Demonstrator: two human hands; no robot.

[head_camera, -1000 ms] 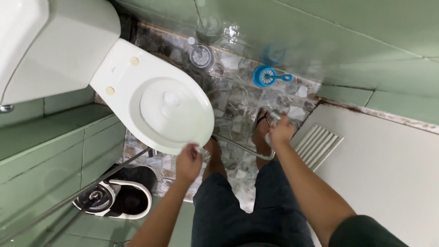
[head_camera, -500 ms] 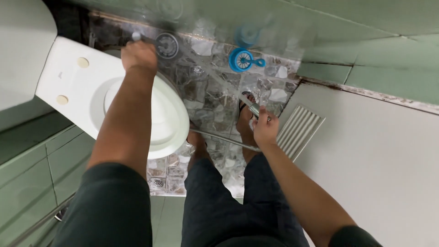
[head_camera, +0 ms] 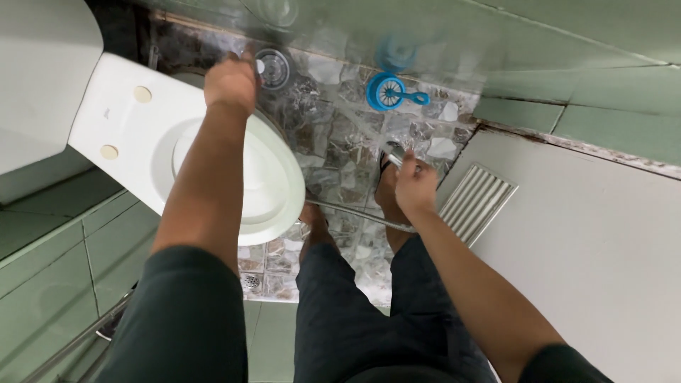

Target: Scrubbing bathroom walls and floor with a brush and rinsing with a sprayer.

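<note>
My left hand (head_camera: pixel 230 84) reaches over the white toilet lid (head_camera: pixel 234 177) to the back wall. It is closed in a fist beside the round toilet brush holder (head_camera: pixel 274 68), apparently on the brush handle, which the hand mostly hides. My right hand (head_camera: pixel 415 186) grips a chrome spray nozzle (head_camera: pixel 394 155) above my right foot. The nozzle's metal hose (head_camera: pixel 355 213) runs left across the floor. A thin jet of water leaves the nozzle toward the wet patterned floor tiles (head_camera: pixel 333 138).
A blue round plastic piece with a short handle (head_camera: pixel 390 91) lies by the green tiled wall. A white door with a louvred vent (head_camera: pixel 479 202) stands at the right. The white cistern (head_camera: pixel 39 71) is at top left. A small floor drain (head_camera: pixel 248 281) sits beside my left leg.
My left arm has swung from the lid's front edge up over the toilet to the brush holder. The right hand keeps hold of the nozzle, now spraying. The view shifted slightly.
</note>
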